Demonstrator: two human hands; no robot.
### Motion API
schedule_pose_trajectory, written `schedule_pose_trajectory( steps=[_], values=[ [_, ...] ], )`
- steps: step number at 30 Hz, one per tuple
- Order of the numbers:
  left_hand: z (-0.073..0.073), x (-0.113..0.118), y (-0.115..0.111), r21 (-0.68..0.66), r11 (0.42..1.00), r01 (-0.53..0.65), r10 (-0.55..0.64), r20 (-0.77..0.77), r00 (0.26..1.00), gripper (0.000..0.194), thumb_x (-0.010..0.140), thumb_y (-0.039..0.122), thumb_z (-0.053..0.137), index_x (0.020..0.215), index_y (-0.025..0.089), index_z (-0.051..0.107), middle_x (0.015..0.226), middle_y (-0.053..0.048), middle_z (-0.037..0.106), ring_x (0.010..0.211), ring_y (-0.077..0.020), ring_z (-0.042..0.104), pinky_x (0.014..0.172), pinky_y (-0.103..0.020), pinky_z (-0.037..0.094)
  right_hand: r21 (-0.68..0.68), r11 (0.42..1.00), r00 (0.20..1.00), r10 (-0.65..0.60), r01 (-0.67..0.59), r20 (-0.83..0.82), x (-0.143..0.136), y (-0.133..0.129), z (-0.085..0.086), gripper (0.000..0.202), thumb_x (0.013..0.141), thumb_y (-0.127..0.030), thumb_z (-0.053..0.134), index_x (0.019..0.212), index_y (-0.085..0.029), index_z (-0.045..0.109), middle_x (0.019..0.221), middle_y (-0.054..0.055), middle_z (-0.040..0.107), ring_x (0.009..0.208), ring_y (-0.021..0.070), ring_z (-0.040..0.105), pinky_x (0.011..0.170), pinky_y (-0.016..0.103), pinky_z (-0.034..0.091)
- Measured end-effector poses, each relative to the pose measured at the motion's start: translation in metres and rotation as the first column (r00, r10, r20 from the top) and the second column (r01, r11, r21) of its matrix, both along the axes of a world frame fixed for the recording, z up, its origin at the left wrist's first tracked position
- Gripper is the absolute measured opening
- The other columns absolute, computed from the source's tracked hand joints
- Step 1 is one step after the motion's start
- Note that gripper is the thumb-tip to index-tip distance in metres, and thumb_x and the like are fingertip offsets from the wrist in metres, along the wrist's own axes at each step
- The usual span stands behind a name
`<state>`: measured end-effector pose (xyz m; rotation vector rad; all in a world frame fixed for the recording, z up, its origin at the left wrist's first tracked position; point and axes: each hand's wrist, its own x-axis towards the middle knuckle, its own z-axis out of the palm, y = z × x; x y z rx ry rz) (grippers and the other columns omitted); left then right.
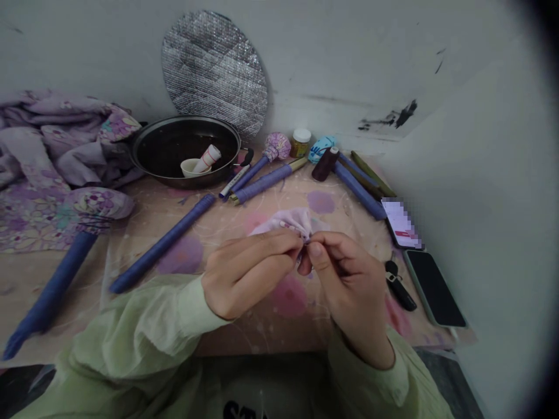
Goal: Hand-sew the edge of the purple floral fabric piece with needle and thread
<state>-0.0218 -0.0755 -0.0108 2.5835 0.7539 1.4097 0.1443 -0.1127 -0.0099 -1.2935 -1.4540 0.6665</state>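
Observation:
Both hands meet over the middle of the table. Gathered pale purple cloth [293, 220] is pinched in my left hand [251, 267], its folds fanning out beyond the fingertips. My right hand [351, 282] is closed in a pinch against the cloth's gathered edge, thumb and forefinger pressed together. What lies between those right fingertips is too small to make out. Beyond the hands, a dark thread spool [325, 164] leans near blue-wrapped sticks, one of which [358, 189] runs toward the phones.
At left lie a blue-wrapped stick [163, 243] and a cloth-headed mallet-like stick [61, 285] beside heaped floral fabric [56, 139]. A black pan [152, 177] holds a small cup [190, 169]. A jar [300, 144], phones [437, 288] and a black key fob [400, 291] are nearby.

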Motion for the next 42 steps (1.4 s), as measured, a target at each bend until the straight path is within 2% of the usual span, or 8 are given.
schedule_pose_trajectory(
  steps=[2, 5, 10, 19, 26, 31, 39, 42],
  values=[
    [0.000, 0.002, 0.002, 0.020, 1.000, 0.011, -0.012, 0.041, 0.999, 0.019, 0.079, 0.003, 0.066, 0.081, 0.020, 0.059, 0.099, -0.002, 0.074, 0.088, -0.0120, 0.071, 0.082, -0.019, 0.061, -0.013, 1.000, 1.000, -0.021, 0.021, 0.004, 0.002, -0.003, 0.000, 0.006, 0.088, -0.019, 0.058, 0.084, -0.020, 0.062, 0.066, -0.003, 0.066, 0.059, 0.0098, 0.062, 0.059, 0.023, 0.050],
    [0.000, 0.008, 0.004, -0.039, 0.999, -0.007, 0.010, 0.074, 0.997, 0.019, 0.079, 0.004, 0.067, 0.077, 0.020, 0.057, 0.091, -0.001, 0.075, 0.083, -0.0112, 0.072, 0.076, -0.019, 0.062, -0.024, 0.999, 1.000, -0.030, 0.030, 0.009, 0.003, -0.006, 0.001, 0.007, 0.086, -0.017, 0.060, 0.080, -0.020, 0.063, 0.064, -0.004, 0.065, 0.059, 0.0095, 0.062, 0.059, 0.022, 0.050],
    [0.003, 0.017, 0.008, -0.146, 0.988, -0.053, 0.084, 0.212, 0.974, 0.018, 0.080, 0.010, 0.068, 0.088, 0.024, 0.060, 0.087, 0.000, 0.073, 0.083, -0.0144, 0.071, 0.077, -0.028, 0.062, -0.041, 0.999, 0.996, -0.018, 0.015, -0.083, 0.001, -0.004, -0.001, 0.009, 0.088, -0.019, 0.058, 0.080, -0.019, 0.063, 0.063, -0.003, 0.066, 0.060, 0.0098, 0.063, 0.061, 0.022, 0.051],
    [0.003, 0.018, 0.012, -0.113, 0.994, 0.002, 0.018, 0.176, 0.984, 0.008, 0.084, 0.012, 0.062, 0.086, 0.020, 0.062, 0.085, -0.003, 0.072, 0.081, -0.0142, 0.069, 0.077, -0.028, 0.059, -0.047, 0.999, 0.969, -0.009, -0.003, -0.245, -0.009, -0.007, -0.004, 0.010, 0.088, -0.019, 0.059, 0.079, -0.019, 0.063, 0.063, -0.004, 0.067, 0.060, 0.0080, 0.065, 0.061, 0.018, 0.054],
    [0.003, 0.017, 0.013, -0.094, 0.991, 0.099, -0.088, 0.112, 0.990, 0.008, 0.084, 0.009, 0.061, 0.087, 0.016, 0.060, 0.082, -0.006, 0.070, 0.081, -0.0147, 0.067, 0.077, -0.027, 0.058, -0.051, 0.999, 0.950, -0.028, 0.012, -0.311, -0.009, -0.005, -0.002, 0.007, 0.086, -0.018, 0.063, 0.082, -0.021, 0.067, 0.064, -0.003, 0.072, 0.058, 0.0086, 0.067, 0.059, 0.017, 0.055],
    [0.001, 0.016, 0.016, -0.116, 0.991, 0.062, -0.049, 0.115, 0.992, 0.007, 0.084, 0.009, 0.063, 0.087, 0.015, 0.061, 0.085, -0.007, 0.071, 0.082, -0.0142, 0.067, 0.079, -0.026, 0.056, -0.108, 0.994, 0.965, -0.022, -0.007, -0.262, -0.005, -0.007, 0.000, 0.008, 0.085, -0.020, 0.063, 0.078, -0.020, 0.067, 0.062, -0.003, 0.072, 0.057, 0.0084, 0.068, 0.059, 0.016, 0.055],
    [0.001, 0.016, 0.016, -0.124, 0.985, 0.123, -0.115, 0.063, 0.991, 0.007, 0.087, 0.011, 0.059, 0.091, 0.017, 0.059, 0.084, -0.006, 0.070, 0.084, -0.0153, 0.067, 0.080, -0.028, 0.056, -0.115, 0.993, 0.972, -0.035, 0.008, -0.233, -0.005, -0.007, 0.001, 0.011, 0.087, -0.024, 0.061, 0.078, -0.020, 0.065, 0.056, -0.004, 0.068, 0.050, 0.0083, 0.062, 0.052, 0.019, 0.051],
    [0.001, 0.014, 0.019, -0.107, 0.987, 0.124, -0.119, 0.054, 0.991, 0.008, 0.087, 0.011, 0.059, 0.092, 0.018, 0.059, 0.085, -0.005, 0.071, 0.084, -0.0150, 0.067, 0.079, -0.028, 0.056, -0.016, 0.994, 0.993, -0.110, 0.109, -0.053, 0.009, -0.003, 0.003, 0.006, 0.085, -0.025, 0.064, 0.083, -0.022, 0.069, 0.073, -0.002, 0.072, 0.069, 0.0118, 0.066, 0.067, 0.025, 0.053]
  ],
)
